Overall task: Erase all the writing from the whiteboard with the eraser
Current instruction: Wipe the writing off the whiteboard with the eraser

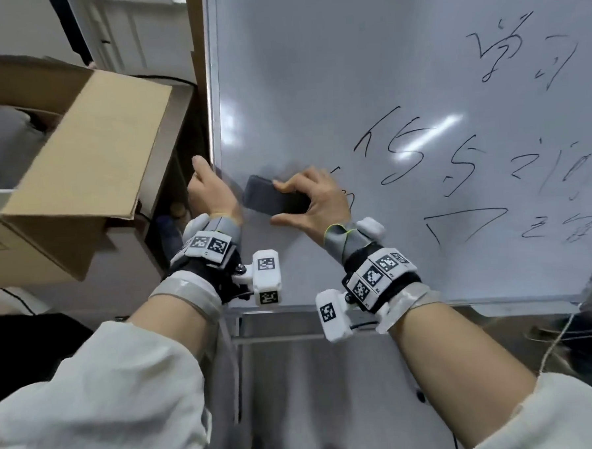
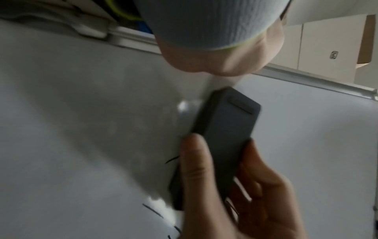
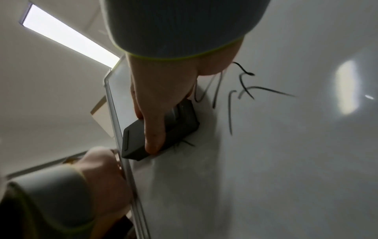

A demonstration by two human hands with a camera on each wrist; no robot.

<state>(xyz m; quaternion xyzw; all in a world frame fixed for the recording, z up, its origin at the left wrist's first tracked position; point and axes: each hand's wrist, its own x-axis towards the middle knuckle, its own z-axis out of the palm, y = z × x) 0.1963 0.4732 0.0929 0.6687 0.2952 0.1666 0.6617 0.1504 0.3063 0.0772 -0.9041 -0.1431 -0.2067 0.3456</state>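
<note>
Eraser half-hidden in right hand's grip; left hand clasping whiteboard edge.

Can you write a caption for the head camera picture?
Right hand wipes the eraser across the whiteboard; left hand grips its edge.

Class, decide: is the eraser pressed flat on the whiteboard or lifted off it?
Flat on it: the eraser lies against the whiteboard, gripped by the right hand.

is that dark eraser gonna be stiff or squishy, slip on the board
Probably stiff: the eraser keeps crisp block edges under the right hand. Likely light, pinched by fingertips. It should glide easily on the glossy whiteboard.
</note>
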